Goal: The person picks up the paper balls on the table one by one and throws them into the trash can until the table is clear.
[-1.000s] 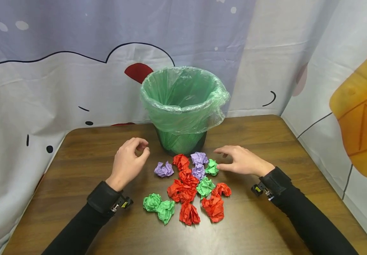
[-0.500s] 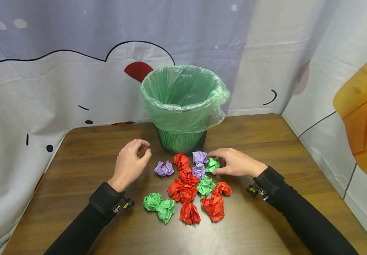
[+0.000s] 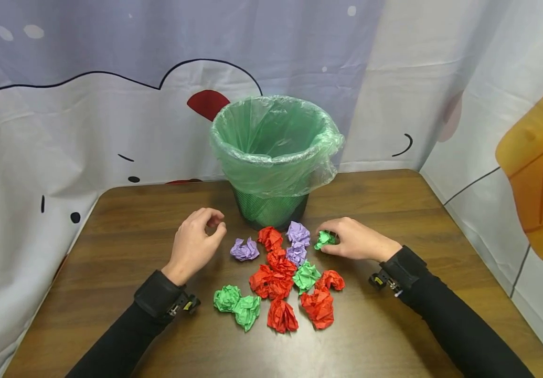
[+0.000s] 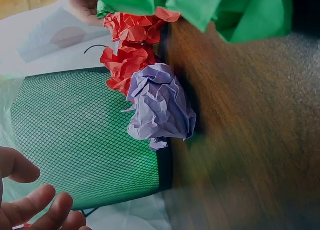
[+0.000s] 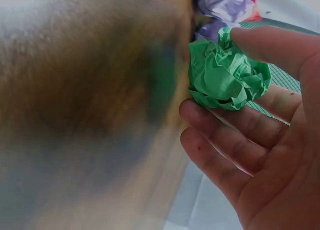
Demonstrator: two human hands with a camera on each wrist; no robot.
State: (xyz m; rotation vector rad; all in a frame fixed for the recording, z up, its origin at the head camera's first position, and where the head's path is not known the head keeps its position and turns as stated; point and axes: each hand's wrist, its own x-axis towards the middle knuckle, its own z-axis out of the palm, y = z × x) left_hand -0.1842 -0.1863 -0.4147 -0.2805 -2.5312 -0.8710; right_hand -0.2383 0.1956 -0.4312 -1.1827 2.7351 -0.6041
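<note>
In the head view, right of the middle, the right hand (image 3: 360, 239) pinches a green paper ball (image 3: 324, 240) between its thumb and bent fingers. Left of the middle, the left hand (image 3: 193, 244) curls loosely, with a small gap between thumb and fingertips. A purple paper ball (image 3: 244, 250) sits near it. The bin (image 3: 268, 210) stands in the upper middle.

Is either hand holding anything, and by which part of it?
The right hand pinches a crumpled green paper ball by opposite sides, between thumb and fingers. The left hand holds nothing.
</note>
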